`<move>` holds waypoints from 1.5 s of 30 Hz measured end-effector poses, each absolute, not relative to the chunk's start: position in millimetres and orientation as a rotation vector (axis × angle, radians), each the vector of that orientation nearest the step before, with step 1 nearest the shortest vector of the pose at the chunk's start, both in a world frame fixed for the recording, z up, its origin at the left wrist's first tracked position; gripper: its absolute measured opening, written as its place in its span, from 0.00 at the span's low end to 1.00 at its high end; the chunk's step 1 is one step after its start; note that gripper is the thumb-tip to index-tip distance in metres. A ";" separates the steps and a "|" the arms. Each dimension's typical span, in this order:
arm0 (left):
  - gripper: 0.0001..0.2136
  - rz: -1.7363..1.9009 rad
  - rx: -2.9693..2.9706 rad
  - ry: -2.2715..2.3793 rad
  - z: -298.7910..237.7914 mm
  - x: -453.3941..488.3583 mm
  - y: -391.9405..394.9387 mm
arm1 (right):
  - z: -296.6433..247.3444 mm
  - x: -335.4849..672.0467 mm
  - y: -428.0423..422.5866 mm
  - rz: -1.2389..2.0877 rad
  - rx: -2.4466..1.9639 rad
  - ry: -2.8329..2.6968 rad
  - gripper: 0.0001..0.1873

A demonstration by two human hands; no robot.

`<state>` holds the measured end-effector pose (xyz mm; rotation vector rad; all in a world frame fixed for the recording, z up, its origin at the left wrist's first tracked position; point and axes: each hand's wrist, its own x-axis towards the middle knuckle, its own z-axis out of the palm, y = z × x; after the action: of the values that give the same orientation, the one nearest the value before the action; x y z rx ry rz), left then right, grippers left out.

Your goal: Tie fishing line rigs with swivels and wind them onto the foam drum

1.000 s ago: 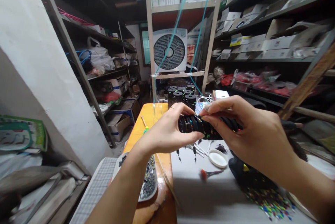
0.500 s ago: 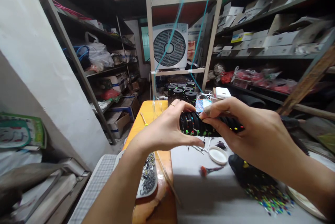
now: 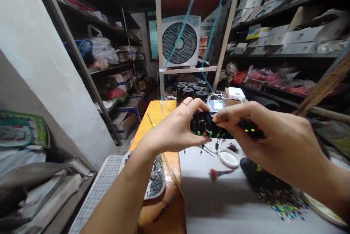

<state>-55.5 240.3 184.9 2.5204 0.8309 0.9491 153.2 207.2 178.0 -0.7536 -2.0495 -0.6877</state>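
Observation:
A black roll of ridged foam line spools (image 3: 201, 124), stuck with colored-head pins, lies level in the air above the table. My left hand (image 3: 175, 126) grips its left end, fingers over the top and thumb beneath. In front of the roll, my right hand (image 3: 265, 126) has thumb and index finger pinched together against its surface. Whatever they pinch is too small or hidden to make out. A grey-brown covering wraps the right index fingertip. Below the roll are a round white lid (image 3: 229, 158), a red-tipped brush-like item (image 3: 213, 174) and several thin white sticks.
Several upright black spool stacks (image 3: 188, 93) stand behind my hands. A white tray of small dark parts (image 3: 156, 181) rests on the orange tabletop (image 3: 166, 212). Many colored pins (image 3: 290, 206) lie by a black bag at right. A box fan (image 3: 180, 41) and loaded shelves stand beyond.
The view has shifted slightly. Both hands and the roll appear a little farther right. My left thumb has drawn in closer under the roll, and my right fingers stay pinched.

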 end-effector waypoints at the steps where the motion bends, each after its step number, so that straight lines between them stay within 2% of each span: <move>1: 0.21 0.955 2.518 0.823 184.5 -55.2 240.7 | 177.2 153.3 207.2 -0.704 -0.751 -2.049 0.07; 10: 0.21 0.971 2.494 0.792 182.5 -54.7 243.1 | 167.4 153.1 211.5 -0.864 -0.581 -2.135 0.10; 14: 0.21 0.972 2.484 0.769 181.7 -55.5 244.7 | 167.9 154.4 207.8 -1.003 -0.439 -2.236 0.07; 17: 0.20 0.976 2.480 0.769 181.1 -54.9 244.3 | 168.9 161.3 197.7 -1.085 -0.439 -2.312 0.12; 21: 0.19 0.993 2.559 0.869 182.0 -53.0 240.3 | 158.4 187.1 172.8 -0.898 -0.659 -2.427 0.24; 23: 0.21 0.977 2.629 0.921 183.6 -52.4 237.2 | 143.6 206.4 158.1 -0.705 -0.853 -2.373 0.19; 25: 0.23 0.947 2.705 0.972 185.5 -52.1 233.9 | 123.1 226.6 145.2 -0.454 -1.069 -2.370 0.06; 28: 0.24 0.894 2.813 1.063 188.0 -51.2 229.4 | 89.8 250.1 132.2 -0.174 -1.320 -2.405 0.06; 36: 0.29 0.842 2.922 1.139 189.6 -46.1 226.2 | 38.4 258.9 124.3 -0.187 -1.510 -2.160 0.10; 45: 0.29 0.836 3.119 1.219 185.7 -35.6 227.3 | 32.3 255.9 126.6 -0.161 -1.473 -2.022 0.12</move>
<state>-35.6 227.3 185.7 3.1185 1.2189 0.8356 255.9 126.6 32.3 -1.4731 -2.0224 -0.1608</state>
